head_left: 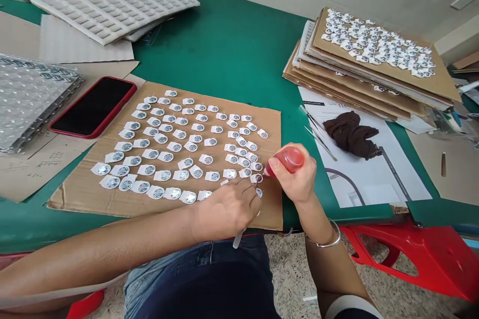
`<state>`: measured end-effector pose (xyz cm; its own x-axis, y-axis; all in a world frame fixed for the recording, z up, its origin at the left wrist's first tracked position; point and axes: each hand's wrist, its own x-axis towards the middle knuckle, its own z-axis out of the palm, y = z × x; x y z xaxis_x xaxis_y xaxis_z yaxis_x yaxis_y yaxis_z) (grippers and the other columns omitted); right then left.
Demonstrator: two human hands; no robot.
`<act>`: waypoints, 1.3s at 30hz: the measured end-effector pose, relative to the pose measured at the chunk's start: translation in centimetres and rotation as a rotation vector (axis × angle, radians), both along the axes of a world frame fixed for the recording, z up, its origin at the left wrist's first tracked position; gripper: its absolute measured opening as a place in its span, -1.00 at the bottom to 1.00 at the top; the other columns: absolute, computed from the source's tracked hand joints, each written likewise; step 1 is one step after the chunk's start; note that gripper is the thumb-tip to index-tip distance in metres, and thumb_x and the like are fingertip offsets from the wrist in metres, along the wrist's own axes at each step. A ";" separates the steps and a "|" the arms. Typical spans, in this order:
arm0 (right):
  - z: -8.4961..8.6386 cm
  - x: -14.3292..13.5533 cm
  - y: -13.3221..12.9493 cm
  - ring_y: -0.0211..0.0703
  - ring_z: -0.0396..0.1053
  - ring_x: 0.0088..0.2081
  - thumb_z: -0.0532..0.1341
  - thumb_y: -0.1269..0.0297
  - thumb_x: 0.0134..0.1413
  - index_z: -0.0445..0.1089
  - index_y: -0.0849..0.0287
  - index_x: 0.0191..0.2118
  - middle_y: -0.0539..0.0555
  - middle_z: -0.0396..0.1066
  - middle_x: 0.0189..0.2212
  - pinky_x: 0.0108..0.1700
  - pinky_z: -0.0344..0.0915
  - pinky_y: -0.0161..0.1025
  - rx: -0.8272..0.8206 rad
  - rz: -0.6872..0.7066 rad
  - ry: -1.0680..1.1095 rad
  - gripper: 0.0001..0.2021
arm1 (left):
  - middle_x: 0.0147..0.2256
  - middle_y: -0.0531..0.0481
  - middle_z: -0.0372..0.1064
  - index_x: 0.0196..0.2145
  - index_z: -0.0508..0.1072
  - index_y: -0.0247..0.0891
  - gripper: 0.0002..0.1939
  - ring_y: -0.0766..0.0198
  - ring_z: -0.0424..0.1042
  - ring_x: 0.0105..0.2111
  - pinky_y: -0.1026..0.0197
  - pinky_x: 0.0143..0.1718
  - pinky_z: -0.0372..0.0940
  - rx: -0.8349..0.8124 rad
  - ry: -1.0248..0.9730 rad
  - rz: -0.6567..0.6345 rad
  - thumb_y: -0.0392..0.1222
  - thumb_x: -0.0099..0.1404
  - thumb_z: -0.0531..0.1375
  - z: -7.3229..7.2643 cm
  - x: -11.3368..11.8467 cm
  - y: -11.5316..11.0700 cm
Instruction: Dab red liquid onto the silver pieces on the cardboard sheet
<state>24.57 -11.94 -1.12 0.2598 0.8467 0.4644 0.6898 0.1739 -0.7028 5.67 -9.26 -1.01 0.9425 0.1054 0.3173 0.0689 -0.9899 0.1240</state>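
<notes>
My right hand [297, 179] is closed around a small red squeeze bottle [291, 159], its narrow tip pointing left at a small white tagged disc [256, 178] near the cardboard's right edge. Beside it, my left hand [230, 209] is closed in a pinch. What looks like a pair of tweezers [238, 239] is in it; only the flat rear end shows below the palm, and the tips are mostly hidden by the fingers. Under both hands lies a cardboard sheet [75, 194] bearing rows of small white tabs with round silvery and dark patterned faces.
A red-cased phone [95, 107] overlaps the cardboard's left side. White moulded trays [116, 2] lie at back left, a clear plastic tray [33, 99] at left. On the right are stacked cardboard sheets [370, 55], a dark cloth [350, 134], metal tweezers [320, 134] and a red stool [422, 259].
</notes>
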 end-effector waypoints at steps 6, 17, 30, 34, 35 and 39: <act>0.2 -0.1 0.0 -0.24 0.36 -0.45 0.32 0.21 -0.10 0.25 0.13 -0.37 -0.03 0.39 -0.49 -0.37 0.33 -0.25 0.032 0.075 -0.009 -0.76 | -0.43 -0.14 0.34 -0.43 0.35 -0.36 -0.90 0.15 0.31 -0.41 0.14 -0.37 0.28 -0.086 0.038 0.030 -0.42 0.20 0.07 -0.2 -0.1 0.2; -1.4 -0.4 -3.4 -0.13 0.40 -0.38 0.25 0.17 -0.03 0.29 0.15 -0.29 0.03 0.37 -0.43 -0.34 0.37 -0.12 0.378 -0.184 0.274 -0.79 | -0.48 -0.06 0.36 -0.41 0.40 -0.37 -0.82 0.27 0.34 -0.44 0.21 -0.35 0.27 -0.567 0.005 0.047 -0.46 0.21 0.01 2.1 0.2 2.7; -2.3 -0.6 -3.5 -0.16 0.42 -0.39 0.28 0.21 -0.05 0.28 0.14 -0.31 0.02 0.41 -0.43 -0.34 0.38 -0.15 0.277 -0.191 0.123 -0.80 | -0.53 0.01 0.36 -0.44 0.40 -0.36 -0.84 0.33 0.32 -0.49 0.29 -0.45 0.19 -0.678 -0.049 0.074 -0.44 0.23 0.05 2.4 0.2 3.1; -2.4 -0.7 -3.4 -0.15 0.42 -0.39 0.29 0.20 -0.05 0.29 0.14 -0.31 0.02 0.41 -0.44 -0.34 0.37 -0.16 0.283 -0.188 0.107 -0.79 | -0.50 -0.01 0.38 -0.42 0.40 -0.36 -0.84 0.32 0.35 -0.47 0.27 -0.42 0.21 -0.683 -0.053 0.069 -0.44 0.23 0.05 2.1 0.0 3.0; -2.4 -0.7 -3.4 -0.15 0.42 -0.39 0.29 0.21 -0.05 0.29 0.14 -0.31 0.01 0.40 -0.44 -0.34 0.37 -0.17 0.287 -0.186 0.105 -0.79 | -0.49 -0.01 0.39 -0.41 0.40 -0.36 -0.84 0.32 0.35 -0.46 0.27 -0.41 0.22 -0.682 -0.055 0.067 -0.44 0.23 0.04 2.1 0.0 3.0; -2.4 -0.8 -3.3 -0.14 0.42 -0.39 0.28 0.21 -0.05 0.29 0.13 -0.31 0.02 0.40 -0.45 -0.33 0.38 -0.15 0.282 -0.175 0.107 -0.79 | -0.49 -0.02 0.38 -0.39 0.40 -0.35 -0.82 0.32 0.35 -0.46 0.26 -0.40 0.23 -0.663 -0.063 0.052 -0.43 0.25 0.02 1.8 -0.1 3.0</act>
